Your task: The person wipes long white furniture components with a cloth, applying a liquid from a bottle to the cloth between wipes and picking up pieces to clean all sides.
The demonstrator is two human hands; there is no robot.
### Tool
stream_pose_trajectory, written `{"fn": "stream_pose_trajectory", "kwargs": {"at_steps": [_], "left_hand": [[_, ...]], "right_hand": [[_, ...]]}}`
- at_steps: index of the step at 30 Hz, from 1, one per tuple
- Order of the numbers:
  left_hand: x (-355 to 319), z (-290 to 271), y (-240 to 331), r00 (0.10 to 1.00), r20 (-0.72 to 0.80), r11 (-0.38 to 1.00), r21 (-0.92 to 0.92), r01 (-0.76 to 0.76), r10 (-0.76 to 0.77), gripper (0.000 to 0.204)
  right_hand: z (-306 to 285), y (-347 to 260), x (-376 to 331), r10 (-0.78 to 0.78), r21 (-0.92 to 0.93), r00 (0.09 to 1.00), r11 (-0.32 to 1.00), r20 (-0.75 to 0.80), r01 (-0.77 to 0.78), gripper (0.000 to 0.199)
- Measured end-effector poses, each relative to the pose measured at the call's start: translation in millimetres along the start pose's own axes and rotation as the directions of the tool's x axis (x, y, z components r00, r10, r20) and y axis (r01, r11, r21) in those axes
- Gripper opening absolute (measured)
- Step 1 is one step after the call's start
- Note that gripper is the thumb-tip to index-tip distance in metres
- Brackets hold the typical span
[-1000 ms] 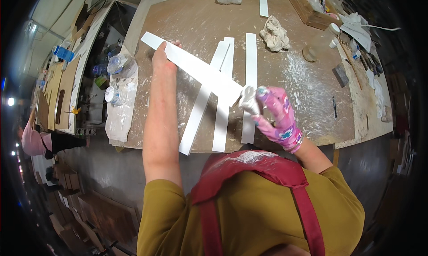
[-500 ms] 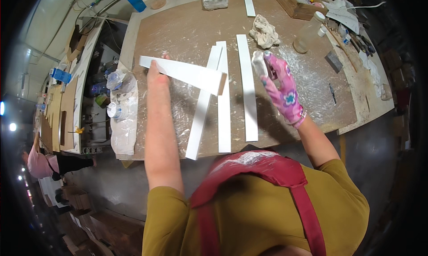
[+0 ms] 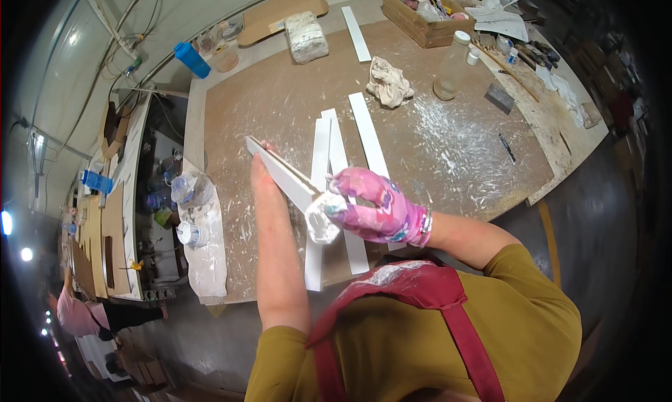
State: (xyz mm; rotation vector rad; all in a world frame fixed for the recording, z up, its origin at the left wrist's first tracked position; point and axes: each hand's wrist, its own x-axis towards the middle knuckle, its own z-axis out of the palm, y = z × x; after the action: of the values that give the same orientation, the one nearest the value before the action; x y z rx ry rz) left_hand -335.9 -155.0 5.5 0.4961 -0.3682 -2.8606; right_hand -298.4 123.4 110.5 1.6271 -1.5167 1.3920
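Observation:
My left hand [image 3: 263, 165] is bare and holds a long white strip [image 3: 283, 175] by its far end, tilted on edge above the brown workbench [image 3: 266, 101]. My right hand [image 3: 371, 205], in a pink patterned glove, grips a lump of white cloth or sponge [image 3: 322, 217] pressed against the strip's near end. Under both hands three more white strips [image 3: 371, 139] lie flat on the bench, side by side and slightly fanned.
A crumpled rag [image 3: 389, 83], a clear jar [image 3: 451, 66], a wooden box of tools [image 3: 425, 13], a white block [image 3: 308, 34] and another strip [image 3: 356, 32] lie farther back. Plastic bottles [image 3: 190, 190] on white sheeting sit at the bench's left edge. White powder dusts the right side.
The held strip has swung from lying across the flat strips to pointing toward me. My right hand has moved left from beside the strips onto the strip's near end.

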Motion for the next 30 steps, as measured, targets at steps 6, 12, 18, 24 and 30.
{"fn": "stream_pose_trajectory", "kwargs": {"at_steps": [6,12,18,24,30], "left_hand": [[12.2,10.6,69.3,0.976,-0.055,0.963,-0.161,-0.217,0.21,0.021],[-125.6,64.6,154.9,0.895,0.216,0.841,0.313,-0.441,0.389,0.025],[-239.0,31.2,177.5,0.69,0.032,0.417,0.776,-0.473,0.723,0.031],[-272.5,-58.2,170.3,0.699,-0.187,0.52,0.801,-0.298,0.69,0.03],[-213.2,-27.7,107.7,0.813,-0.185,0.479,0.869,-0.127,0.552,0.03]], "right_hand": [[17.1,5.9,-28.0,0.048,-0.03,0.883,0.999,0.467,-0.038,0.038],[103.0,41.5,-59.2,0.572,0.083,0.566,0.656,0.594,-0.75,0.06],[255.5,36.9,-31.3,0.284,0.205,0.407,0.541,0.868,-0.815,0.051],[349.3,26.2,-27.3,0.322,0.101,0.618,0.829,0.717,-0.55,0.058],[210.3,100.5,-86.1,0.088,0.06,0.868,0.989,0.489,-0.134,0.054]]}}
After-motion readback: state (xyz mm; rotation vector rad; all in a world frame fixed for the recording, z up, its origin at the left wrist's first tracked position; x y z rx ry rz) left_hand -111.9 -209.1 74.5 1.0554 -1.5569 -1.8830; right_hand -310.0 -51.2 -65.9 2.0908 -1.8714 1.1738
